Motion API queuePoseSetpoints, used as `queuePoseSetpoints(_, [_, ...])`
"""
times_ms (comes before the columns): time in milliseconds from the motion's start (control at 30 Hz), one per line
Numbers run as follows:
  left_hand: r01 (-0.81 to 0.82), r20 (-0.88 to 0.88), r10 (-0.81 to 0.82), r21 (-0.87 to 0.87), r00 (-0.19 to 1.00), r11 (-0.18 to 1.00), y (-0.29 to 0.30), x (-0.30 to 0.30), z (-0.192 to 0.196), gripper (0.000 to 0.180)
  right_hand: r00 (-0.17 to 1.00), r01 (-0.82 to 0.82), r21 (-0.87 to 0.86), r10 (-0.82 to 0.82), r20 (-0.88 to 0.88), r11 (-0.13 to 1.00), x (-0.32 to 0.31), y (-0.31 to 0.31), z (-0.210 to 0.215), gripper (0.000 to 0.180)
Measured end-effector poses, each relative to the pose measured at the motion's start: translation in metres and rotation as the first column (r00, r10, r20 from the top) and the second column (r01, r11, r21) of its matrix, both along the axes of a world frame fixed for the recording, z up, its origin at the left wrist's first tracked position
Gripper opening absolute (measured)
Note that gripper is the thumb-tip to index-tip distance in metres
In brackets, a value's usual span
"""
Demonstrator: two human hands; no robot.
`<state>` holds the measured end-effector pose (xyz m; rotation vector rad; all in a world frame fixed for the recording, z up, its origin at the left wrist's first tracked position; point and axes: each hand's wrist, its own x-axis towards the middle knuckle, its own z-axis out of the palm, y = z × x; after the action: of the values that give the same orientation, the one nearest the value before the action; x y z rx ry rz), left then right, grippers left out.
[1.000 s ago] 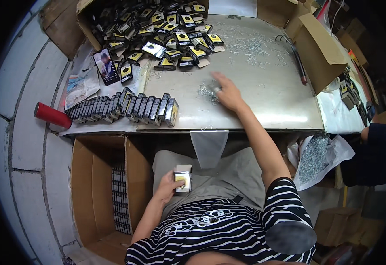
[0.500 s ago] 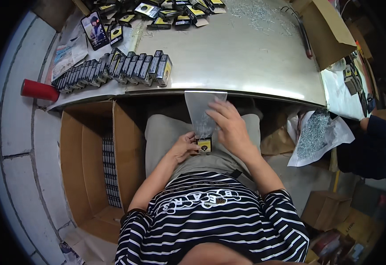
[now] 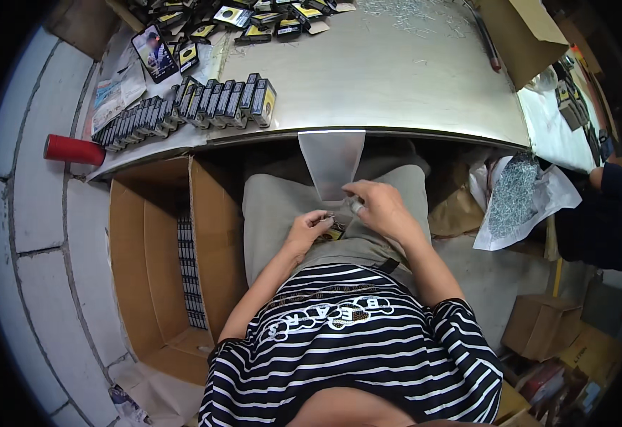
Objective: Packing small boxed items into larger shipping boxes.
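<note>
Spilling could be caused by tilting the small box [image 3: 332, 233] gripped by the left hand [image 3: 307, 231]; the right hand [image 3: 383, 206] is curled, its hold unclear.

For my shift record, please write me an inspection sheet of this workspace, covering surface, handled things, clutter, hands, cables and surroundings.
Surface: smooth tabletop, thin silvery metal pieces scattered toward the back.
Handled things: small black-and-yellow box, partly hidden; tapered translucent chute hanging from the table edge.
Clutter: box heap, phone, standing box row, red cylinder, all leftward.
Hands: left hand at the small box; right hand by the chute's lower end.
Cables: none clearly identifiable.
Surroundings: left, block wall and open carton; right, white bag of metal pieces, another person's dark sleeve.
</note>
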<state>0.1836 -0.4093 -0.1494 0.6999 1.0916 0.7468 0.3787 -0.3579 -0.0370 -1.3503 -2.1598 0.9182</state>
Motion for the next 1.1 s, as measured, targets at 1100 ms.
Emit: queuePoseSetpoints(1100, [0.295,-0.446,0.443,0.881,0.777,0.369,0.024,0.008,0.117,0.067,0.501,-0.294,-0.387,-0.204,-0.841,0.874,-0.041,0.041,0.020,0.046])
